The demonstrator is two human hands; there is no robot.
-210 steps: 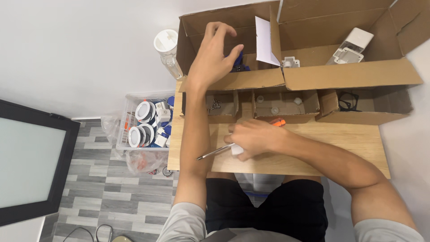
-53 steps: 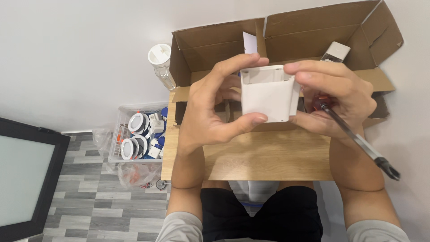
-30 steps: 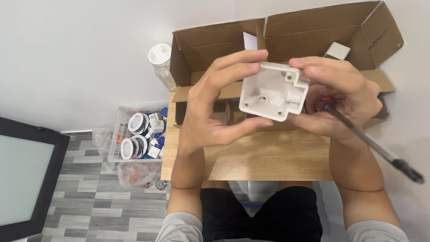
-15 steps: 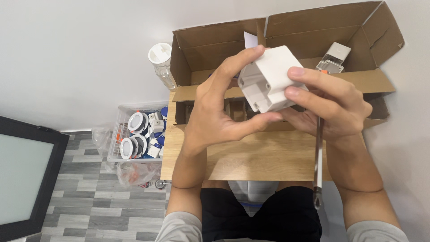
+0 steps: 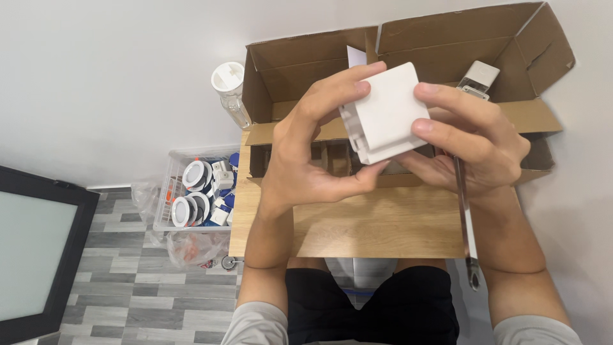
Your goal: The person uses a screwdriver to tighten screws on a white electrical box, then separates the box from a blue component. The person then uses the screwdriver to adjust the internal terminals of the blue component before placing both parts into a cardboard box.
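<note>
Both hands hold a white box (image 5: 387,112) up above the desk (image 5: 377,223), in front of the open carton (image 5: 408,57); the left hand (image 5: 313,153) pinches it with fingertips on the top edge and thumb under the bottom corner, while the right hand (image 5: 472,144) presses two fingers onto its flat face and cups it from behind, so the piece sits steady between them. The right hand also keeps a screwdriver (image 5: 465,217) tucked in the palm, shaft hanging down past the wrist, which leaves its fingers free for the box.

The box is smooth, matt white plastic, squarish with rounded corners; its left side shows small moulded ribs or slots. The carton is plain brown corrugated board with flaps folded out and inner dividers; a pale rectangular part (image 5: 480,76) lies inside. The desk is light wood with visible grain. Beside it on the grey plank floor stands a clear bin (image 5: 191,191) of round white fittings; a white-capped bottle (image 5: 230,89) stands by the wall.
</note>
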